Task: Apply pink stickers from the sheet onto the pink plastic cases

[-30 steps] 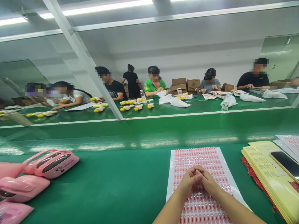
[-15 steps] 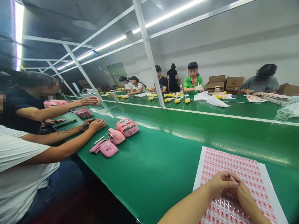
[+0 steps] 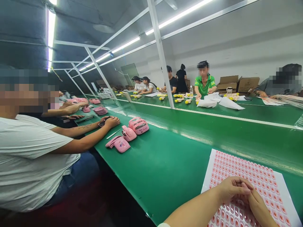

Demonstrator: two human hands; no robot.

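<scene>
My left hand [image 3: 231, 188] and my right hand [image 3: 257, 199] are folded together, fingers closed against each other. No object shows in either one. Both rest over a sheet of pink oval stickers [image 3: 251, 170], which look glossy and carry small red marks in neat rows. Its white backing lies on the green table, and my hands and forearms cover part of the lower rows.
Left along the green table [image 3: 151, 164] lie pink plastic cases [image 3: 139, 125], a pink flap piece [image 3: 121, 145] and a white pen-like tool [image 3: 113, 134]. A co-worker in a white shirt [image 3: 30, 142] sits there. Across stand a slanted post [image 3: 161, 53], yellow-tipped pieces [image 3: 179, 100] and more workers.
My view has turned left, so everything sits farther right. My hands stay folded. The worker in green has lowered the white material to the table. A neighbour's raised arm at left has come down.
</scene>
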